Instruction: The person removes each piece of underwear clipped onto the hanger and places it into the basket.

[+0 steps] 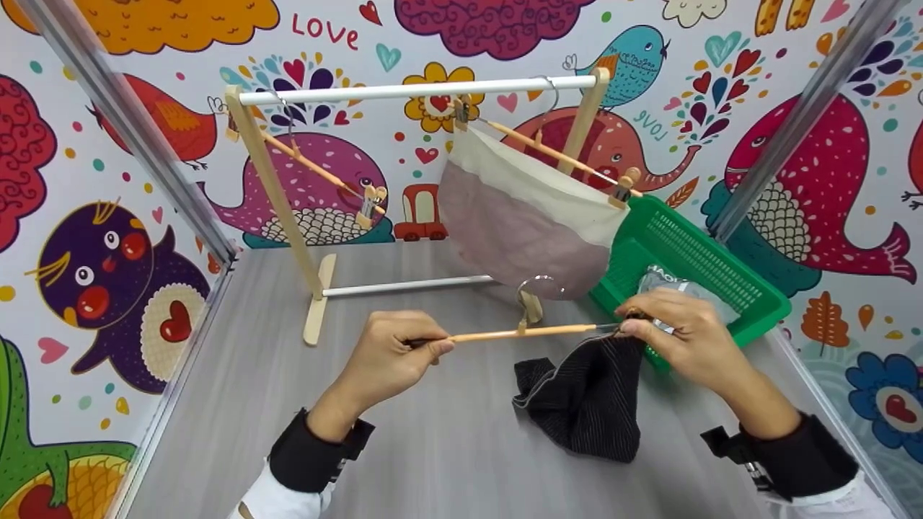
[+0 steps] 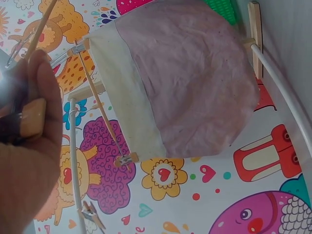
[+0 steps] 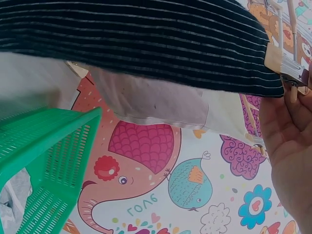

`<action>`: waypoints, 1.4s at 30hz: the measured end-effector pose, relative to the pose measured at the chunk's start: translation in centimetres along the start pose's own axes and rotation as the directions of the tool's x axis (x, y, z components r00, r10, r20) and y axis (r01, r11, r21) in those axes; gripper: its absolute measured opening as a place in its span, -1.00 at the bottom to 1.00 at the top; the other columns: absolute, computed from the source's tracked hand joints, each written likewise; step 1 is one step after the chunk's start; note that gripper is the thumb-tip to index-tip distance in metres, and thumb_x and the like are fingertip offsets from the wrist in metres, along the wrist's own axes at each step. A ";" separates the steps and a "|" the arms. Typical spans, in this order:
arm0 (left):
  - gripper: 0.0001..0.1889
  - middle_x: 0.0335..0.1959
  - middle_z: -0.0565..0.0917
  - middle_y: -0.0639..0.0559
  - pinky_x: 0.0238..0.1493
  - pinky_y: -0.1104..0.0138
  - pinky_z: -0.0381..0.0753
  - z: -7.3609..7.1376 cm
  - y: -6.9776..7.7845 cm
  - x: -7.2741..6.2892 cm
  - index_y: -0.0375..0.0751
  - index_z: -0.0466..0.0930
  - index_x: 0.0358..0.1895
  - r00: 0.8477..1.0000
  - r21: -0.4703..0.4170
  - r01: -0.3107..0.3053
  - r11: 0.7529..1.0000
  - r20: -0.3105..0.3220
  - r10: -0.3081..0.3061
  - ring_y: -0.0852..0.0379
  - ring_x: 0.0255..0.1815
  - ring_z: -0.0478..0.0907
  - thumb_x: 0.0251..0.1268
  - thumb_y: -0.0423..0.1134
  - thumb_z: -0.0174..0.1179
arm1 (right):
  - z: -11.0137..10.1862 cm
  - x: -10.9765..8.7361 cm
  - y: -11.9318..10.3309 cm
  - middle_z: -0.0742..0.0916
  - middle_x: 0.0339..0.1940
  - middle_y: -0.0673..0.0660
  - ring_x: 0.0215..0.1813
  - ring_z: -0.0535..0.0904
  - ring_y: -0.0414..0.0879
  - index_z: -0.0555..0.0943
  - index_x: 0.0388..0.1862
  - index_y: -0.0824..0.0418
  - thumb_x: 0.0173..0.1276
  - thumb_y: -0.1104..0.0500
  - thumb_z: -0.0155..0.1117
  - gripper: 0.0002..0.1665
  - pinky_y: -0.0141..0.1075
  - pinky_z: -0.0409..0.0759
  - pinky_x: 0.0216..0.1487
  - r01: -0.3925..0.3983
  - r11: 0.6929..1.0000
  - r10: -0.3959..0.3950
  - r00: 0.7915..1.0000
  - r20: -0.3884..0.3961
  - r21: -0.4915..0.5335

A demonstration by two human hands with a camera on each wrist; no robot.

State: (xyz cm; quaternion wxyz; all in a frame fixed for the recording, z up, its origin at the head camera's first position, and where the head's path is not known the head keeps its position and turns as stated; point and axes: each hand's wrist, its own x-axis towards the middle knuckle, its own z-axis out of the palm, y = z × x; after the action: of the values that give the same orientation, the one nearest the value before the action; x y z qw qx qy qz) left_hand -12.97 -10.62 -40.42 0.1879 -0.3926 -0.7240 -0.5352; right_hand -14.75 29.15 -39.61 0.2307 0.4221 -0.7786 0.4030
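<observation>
A wooden clip hanger [image 1: 490, 334] is held level between both hands, its metal hook upward. My left hand [image 1: 393, 349] grips its left end; in the left wrist view that hand [image 2: 34, 102] has a wooden clip [image 2: 33, 118] in its fingers. My right hand [image 1: 689, 339] pinches the clip at the other end. From that end hangs a black pinstriped cloth [image 1: 595, 396], its left part drooping loose. In the right wrist view the clip [image 3: 285, 66] bites the edge of the striped cloth [image 3: 136, 44], beside my right hand [image 3: 292, 141].
Behind the hands stands a wooden rack with a white rail [image 1: 425, 89]. A mauve and cream cloth [image 1: 526, 209] hangs there on a clip hanger; another hanger [image 1: 310, 162] carries no cloth. At right, a green basket [image 1: 710, 252] holds a grey packet [image 1: 681, 285].
</observation>
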 end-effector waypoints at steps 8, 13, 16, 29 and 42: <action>-0.83 -0.55 0.68 0.04 -0.58 0.44 0.56 0.0 0.0 0.0 -0.24 0.80 -0.38 1.000 0.009 -0.024 1.000 -0.014 0.024 0.20 -0.59 0.59 0.16 -0.59 0.46 | 0.0 0.1 -0.3 0.81 -0.24 0.11 -0.11 0.69 -0.22 0.78 -0.11 0.30 0.41 0.20 0.44 -0.82 -0.54 0.59 -0.02 -0.021 1.000 0.021 1.000 -0.023 0.014; -0.84 -0.55 0.70 0.00 -0.56 0.43 0.59 -0.1 0.0 -0.1 -0.28 0.80 -0.38 0.999 0.013 -0.033 0.999 -0.019 0.033 0.18 -0.59 0.61 0.14 -0.61 0.46 | 0.0 0.2 -0.7 0.82 -0.13 0.03 -0.11 0.68 -0.23 0.77 -0.03 0.31 0.21 0.47 0.51 -0.66 -0.52 0.61 -0.13 -0.100 0.995 0.100 0.995 -0.006 0.003; -0.86 -0.54 0.71 -0.01 -0.55 0.43 0.60 -0.1 0.0 -0.2 -0.26 0.80 -0.37 0.999 0.021 -0.031 0.999 -0.019 0.031 0.17 -0.58 0.64 0.17 -0.58 0.46 | 0.0 0.0 -0.8 0.80 -0.05 0.00 -0.07 0.67 -0.23 0.73 0.11 0.31 0.12 0.57 0.51 -0.46 -0.51 0.62 -0.13 -0.181 0.983 0.181 0.983 0.014 -0.017; -0.84 -0.54 0.72 0.03 -0.54 0.46 0.62 -0.9 -0.5 -1.0 -0.28 0.81 -0.40 0.991 0.067 -0.069 0.995 -0.113 0.076 0.22 -0.59 0.65 0.11 -0.61 0.48 | 1.4 -3.0 1.4 0.63 0.40 0.18 0.33 0.54 -0.22 0.50 0.50 0.22 0.14 0.47 0.56 -0.09 -0.52 0.47 0.20 -0.308 0.948 0.308 0.951 -0.010 -0.085; -0.81 -0.57 0.70 0.08 -0.57 0.50 0.53 -1.9 0.4 -1.5 -0.28 0.80 -0.43 0.954 0.266 -0.076 0.961 -0.262 0.148 0.22 -0.62 0.60 0.01 -0.65 0.49 | 3.3 -6.5 2.8 0.38 0.63 0.21 0.58 0.24 0.34 0.43 0.57 0.15 0.19 0.10 0.62 -0.03 0.53 0.22 0.32 -0.378 0.915 0.391 0.917 0.084 -0.142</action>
State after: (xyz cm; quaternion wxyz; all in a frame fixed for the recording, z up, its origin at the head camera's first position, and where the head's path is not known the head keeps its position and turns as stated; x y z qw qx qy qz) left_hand -12.03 -12.90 -40.50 0.3669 -0.3266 -0.7288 -0.4771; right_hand -13.69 30.41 -47.23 0.1290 0.2673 -0.8812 0.3679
